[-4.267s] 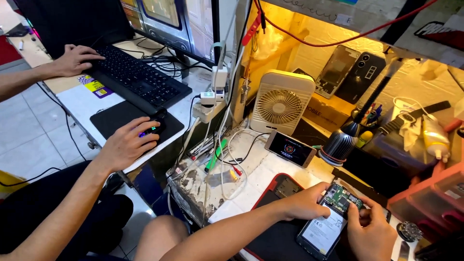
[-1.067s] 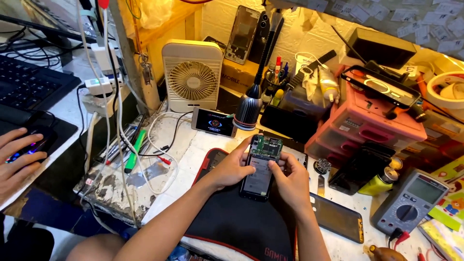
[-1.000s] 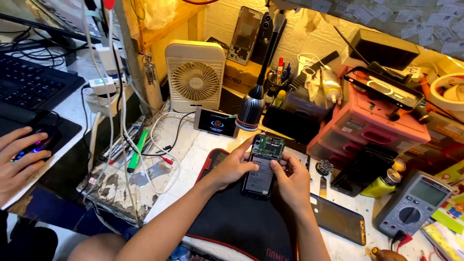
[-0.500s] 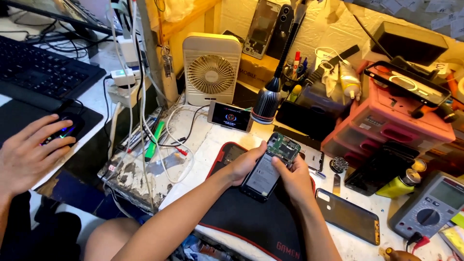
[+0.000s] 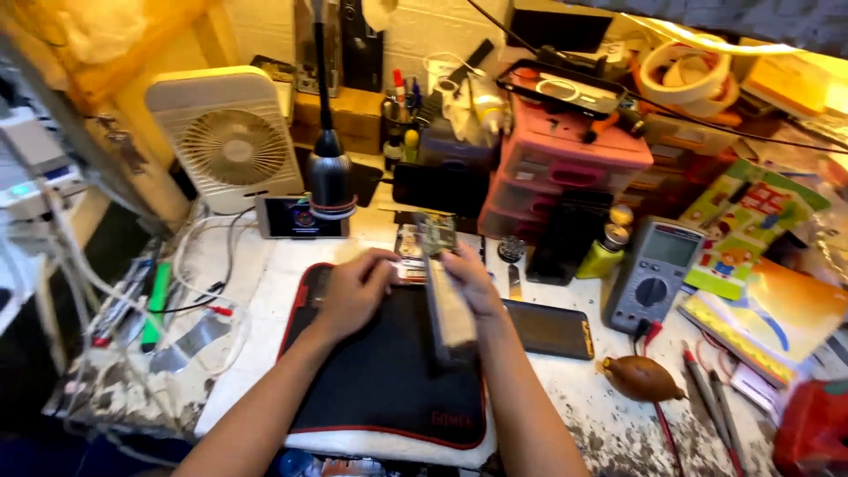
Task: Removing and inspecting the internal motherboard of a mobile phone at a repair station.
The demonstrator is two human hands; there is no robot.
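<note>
Now both hands over black mat (image 5: 389, 371) — right hand (image 5: 473, 283) clamps opened phone (image 5: 446, 305) edge-up; left hand (image 5: 353, 291) curled, grip unclear to me. Risk: phone slips, exposed board (image 5: 435, 237) strikes mat.

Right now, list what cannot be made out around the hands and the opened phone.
- Head view: the opened phone is smeared by motion blur; its inner parts are unreadable.
- The right hand wraps the phone, hiding where the fingers grip.
- The left hand covers part of the black mat; what lies under it is hidden.
- The red thing is cut by the frame's right edge.
- The multimeter screen is too small to read.
</note>
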